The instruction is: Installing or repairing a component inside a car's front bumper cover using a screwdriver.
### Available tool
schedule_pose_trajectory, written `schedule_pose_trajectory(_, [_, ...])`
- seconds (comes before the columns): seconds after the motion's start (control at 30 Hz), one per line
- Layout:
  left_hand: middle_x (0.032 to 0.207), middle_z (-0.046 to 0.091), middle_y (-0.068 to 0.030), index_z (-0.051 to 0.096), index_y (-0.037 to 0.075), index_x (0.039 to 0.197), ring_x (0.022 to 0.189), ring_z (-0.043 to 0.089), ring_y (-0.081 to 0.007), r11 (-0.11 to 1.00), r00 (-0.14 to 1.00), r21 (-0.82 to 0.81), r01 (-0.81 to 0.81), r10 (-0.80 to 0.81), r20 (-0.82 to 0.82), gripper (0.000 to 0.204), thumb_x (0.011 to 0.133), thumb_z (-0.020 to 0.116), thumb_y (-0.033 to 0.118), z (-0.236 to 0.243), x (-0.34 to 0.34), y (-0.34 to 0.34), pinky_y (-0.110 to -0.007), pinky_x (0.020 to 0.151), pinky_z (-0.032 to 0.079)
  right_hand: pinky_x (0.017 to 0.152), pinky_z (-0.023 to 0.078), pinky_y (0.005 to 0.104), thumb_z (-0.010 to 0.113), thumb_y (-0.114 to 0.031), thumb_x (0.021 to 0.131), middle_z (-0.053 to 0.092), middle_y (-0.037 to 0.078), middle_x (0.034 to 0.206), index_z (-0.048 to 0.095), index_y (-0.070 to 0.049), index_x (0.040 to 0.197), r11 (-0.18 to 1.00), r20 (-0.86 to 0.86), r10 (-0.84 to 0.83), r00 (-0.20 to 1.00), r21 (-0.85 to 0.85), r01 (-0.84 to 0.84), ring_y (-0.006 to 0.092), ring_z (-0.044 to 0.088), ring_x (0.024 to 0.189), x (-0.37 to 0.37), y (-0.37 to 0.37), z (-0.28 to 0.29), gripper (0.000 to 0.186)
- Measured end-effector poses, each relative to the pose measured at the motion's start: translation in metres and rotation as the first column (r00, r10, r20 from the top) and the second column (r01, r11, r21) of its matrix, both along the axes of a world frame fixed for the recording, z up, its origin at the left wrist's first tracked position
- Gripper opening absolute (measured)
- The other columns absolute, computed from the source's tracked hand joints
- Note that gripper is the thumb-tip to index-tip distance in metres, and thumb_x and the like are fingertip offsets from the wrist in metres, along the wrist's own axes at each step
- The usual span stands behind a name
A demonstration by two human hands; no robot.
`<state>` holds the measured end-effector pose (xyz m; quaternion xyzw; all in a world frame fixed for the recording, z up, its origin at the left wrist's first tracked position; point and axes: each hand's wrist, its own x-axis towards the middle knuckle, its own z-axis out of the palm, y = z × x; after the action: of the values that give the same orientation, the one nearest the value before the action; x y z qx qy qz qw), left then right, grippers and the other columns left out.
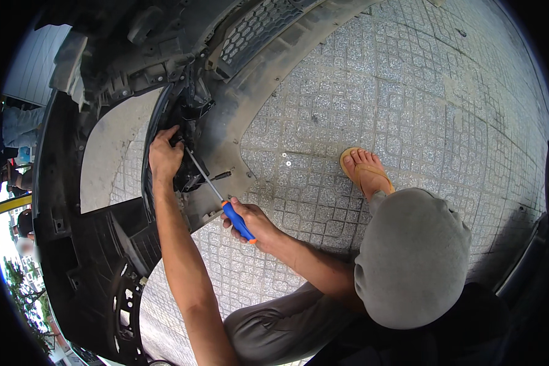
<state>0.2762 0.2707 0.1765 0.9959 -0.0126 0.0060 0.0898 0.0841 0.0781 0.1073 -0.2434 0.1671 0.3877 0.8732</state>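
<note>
My right hand [253,224] is closed around the blue and orange handle of a screwdriver [207,174]. Its long metal shaft slants up and left to a black plastic fitting [191,110] on the inner side of a car bumper [226,131]. At the screwdriver's tip, my left hand [166,154] has its thumb and fingers curled against the fitting. What those fingers pinch there is too dark and small to make out. Just below the tip, a short dark rod-like piece [222,175] sticks out to the right from the bumper.
A honeycomb grille [257,30] sits in the bumper's upper part. Two small washers [286,159] lie on the patterned paving [323,97]. My sandalled foot [367,171] and grey-clad knee [413,259] are on the right. People [21,131] show at the far left.
</note>
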Motion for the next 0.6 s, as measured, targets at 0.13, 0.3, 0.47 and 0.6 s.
schedule_pose_trajectory(0.13, [0.128,0.066,-0.0184,0.069,0.01,0.128,0.119,0.063,-0.0376,1.0,1.0,0.001,-0.012,0.012,-0.017,0.048,0.08,0.071,0.009,-0.001,-0.002,0.001,-0.041,0.105,0.049,0.042,0.038,0.0248,0.061,-0.051,0.101,0.061,0.002,0.08,0.061,-0.004,0.101,0.997,-0.084,0.051,0.995,0.066,-0.045,0.0092,0.056,0.059,0.003,-0.003,0.005,0.046])
schedule_pose_trajectory(0.3, [0.129,0.066,-0.0186,0.069,0.01,0.128,0.119,0.063,-0.0372,0.999,0.999,0.009,-0.034,0.035,-0.02,0.047,0.081,0.071,0.011,-0.001,-0.004,0.0,-0.041,0.106,0.048,0.042,0.04,0.0243,0.077,-0.033,0.093,0.06,0.003,0.084,0.059,-0.004,0.103,0.972,0.022,-0.075,0.997,-0.221,0.078,0.0083,0.056,0.06,-0.004,0.009,0.007,0.036])
schedule_pose_trajectory(0.47, [0.126,0.067,-0.0186,0.07,0.009,0.127,0.116,0.065,-0.0367,1.0,1.0,-0.007,0.002,-0.002,0.011,0.046,0.081,0.071,0.009,0.0,-0.001,-0.003,-0.04,0.103,0.05,0.044,0.043,0.024,0.071,-0.043,0.096,0.065,0.005,0.089,0.06,-0.004,0.105,0.982,0.039,-0.069,0.997,-0.175,0.075,0.0104,0.063,0.065,-0.002,0.006,0.003,0.041])
schedule_pose_trajectory(0.6, [0.125,0.068,-0.0186,0.07,0.008,0.127,0.115,0.065,-0.0372,1.0,1.0,-0.027,0.0,0.0,-0.005,0.044,0.082,0.071,0.008,0.002,0.0,-0.004,-0.04,0.101,0.05,0.046,0.045,0.023,0.061,-0.053,0.101,0.07,0.009,0.095,0.063,-0.003,0.113,0.994,0.023,-0.044,0.999,-0.103,0.046,0.0107,0.065,0.065,-0.001,-0.002,0.008,0.051])
